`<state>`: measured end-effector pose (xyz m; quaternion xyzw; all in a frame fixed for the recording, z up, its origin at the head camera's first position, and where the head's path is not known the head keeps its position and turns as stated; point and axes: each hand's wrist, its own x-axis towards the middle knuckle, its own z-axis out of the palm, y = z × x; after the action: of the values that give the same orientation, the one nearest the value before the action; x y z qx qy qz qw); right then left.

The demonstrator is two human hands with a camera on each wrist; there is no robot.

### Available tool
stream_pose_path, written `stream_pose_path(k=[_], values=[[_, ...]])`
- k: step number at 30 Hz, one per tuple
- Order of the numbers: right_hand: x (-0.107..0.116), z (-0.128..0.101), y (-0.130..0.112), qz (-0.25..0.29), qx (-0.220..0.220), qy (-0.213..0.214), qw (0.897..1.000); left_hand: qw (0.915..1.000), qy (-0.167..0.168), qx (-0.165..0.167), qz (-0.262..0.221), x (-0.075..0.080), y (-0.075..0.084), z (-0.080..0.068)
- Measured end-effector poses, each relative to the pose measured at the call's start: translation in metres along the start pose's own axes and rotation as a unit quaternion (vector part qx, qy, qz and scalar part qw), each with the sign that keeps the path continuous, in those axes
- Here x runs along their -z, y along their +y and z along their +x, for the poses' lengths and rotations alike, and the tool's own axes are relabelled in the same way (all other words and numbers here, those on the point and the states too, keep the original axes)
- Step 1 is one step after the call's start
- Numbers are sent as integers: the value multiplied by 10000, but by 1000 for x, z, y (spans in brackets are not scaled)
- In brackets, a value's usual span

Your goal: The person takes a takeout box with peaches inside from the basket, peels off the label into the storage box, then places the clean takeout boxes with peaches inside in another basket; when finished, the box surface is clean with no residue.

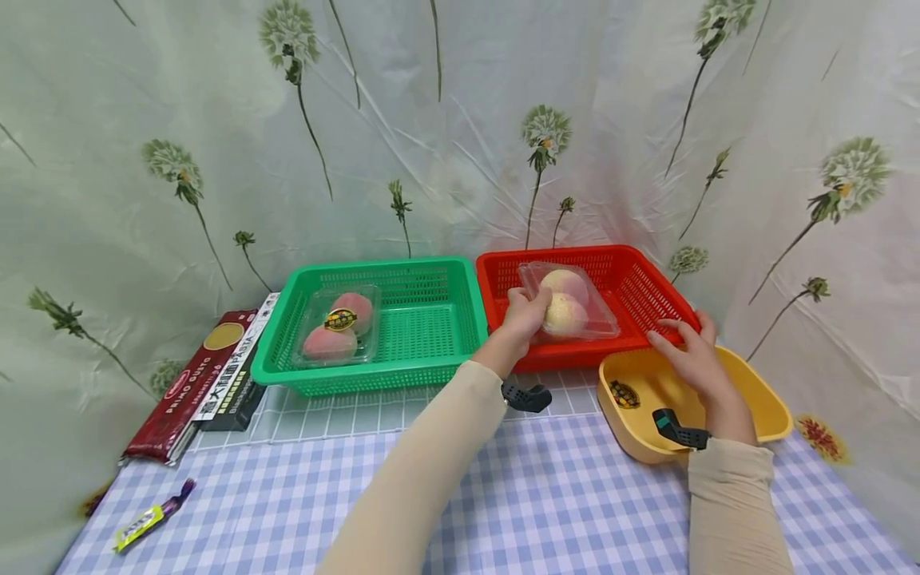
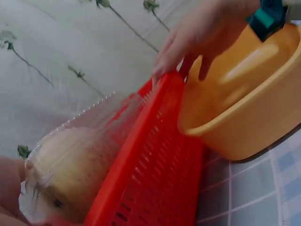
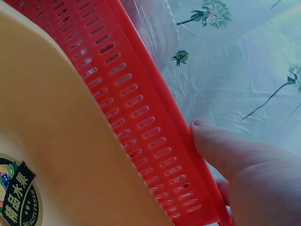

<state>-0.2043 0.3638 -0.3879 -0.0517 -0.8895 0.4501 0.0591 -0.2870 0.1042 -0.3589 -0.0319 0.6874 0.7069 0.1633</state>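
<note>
In the head view my left hand [image 1: 526, 318] grips the near-left side of a clear plastic fruit box [image 1: 600, 319] with two pale yellow-pink peaches [image 1: 565, 313] in it. The box is tilted inside the red basket [image 1: 496, 359], above its floor; whether it touches the front rim I cannot tell. My right hand [image 1: 700, 359] holds the basket's front right corner. Its thumb presses on the rim in the right wrist view, and the other fingers are mostly hidden. Below that hand stands a yellow basin [image 1: 762, 399] with a black round sticker [image 1: 624, 394] inside.
Left of the red basket, a green basket [image 1: 424, 371] holds another box of pink peaches [image 1: 338, 326]. Further left lie a dark red pasta packet [image 1: 197, 383] and a black-and-white pasta box [image 1: 233, 383]. A small yellow-purple candy [image 1: 154, 517] rests on the checked tablecloth [image 1: 302, 503].
</note>
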Motion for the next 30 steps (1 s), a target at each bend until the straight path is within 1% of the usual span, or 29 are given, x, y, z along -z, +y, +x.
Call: stream_pose_path(k=[4, 6, 8, 9, 10, 11, 12, 13, 15, 16, 17, 18, 21, 24, 25, 26, 27, 28, 29, 30], values=[[-1, 0, 0, -20, 1, -19, 10000, 9981, 16, 360, 503, 0, -2, 6], [0, 0, 0, -44, 17, -30, 10000, 9960, -52, 419, 789, -2, -3, 9], [1, 0, 1, -47, 17, -50, 10000, 9915, -116, 389, 1237, -4, -4, 12], [1, 0, 1, -48, 16, -59, 10000, 9879, -172, 298, 1510, -6, -4, 12], [1, 0, 2, -41, 10, -66, 10000, 9827, -197, 179, 1835, -7, -5, 12], [2, -1, 2, -34, 7, -73, 10000, 9751, -189, 73, 2209, -9, -5, 12], [2, -1, 2, -25, 0, -73, 10000, 9637, -147, -40, 2667, -10, -5, 11], [2, 0, 3, -22, 4, -70, 10000, 9504, -99, -132, 3106, -12, -5, 11], [1, 0, 3, -12, 8, -78, 10000, 9208, 49, -232, 3894, -15, -5, 8], [1, 0, 3, 1, 11, -76, 10000, 9067, 143, -225, 4209, -17, -5, 7], [1, 0, 2, 3, 24, -71, 10000, 8953, 213, -197, 4444, -18, -5, 6], [1, 0, 2, 4, 33, -61, 10000, 8864, 286, -175, 4617, -20, -5, 5], [-1, 0, 1, 44, 47, -41, 10000, 8757, 441, -81, 4809, -23, -5, 4], [-2, 1, 0, 36, 50, -51, 10000, 8663, 515, -134, 4967, -24, -5, 3], [-2, 1, 0, 28, 46, -62, 10000, 8634, 499, -171, 5018, -24, -5, 3], [-2, 2, 0, 11, 40, -76, 10000, 8585, 467, -216, 5103, -24, -6, 3], [-2, 2, 0, -1, 20, -93, 10000, 8569, 393, -262, 5132, -24, -6, 3], [-2, 2, 1, -8, -8, -97, 10000, 8597, 281, -281, 5092, -24, -7, 2], [-2, 2, 1, 0, -42, -98, 9999, 8643, 161, -285, 5020, -24, -7, 2], [-2, 2, 1, -6, -73, -95, 9999, 8707, 20, -278, 4910, -23, -8, 1]])
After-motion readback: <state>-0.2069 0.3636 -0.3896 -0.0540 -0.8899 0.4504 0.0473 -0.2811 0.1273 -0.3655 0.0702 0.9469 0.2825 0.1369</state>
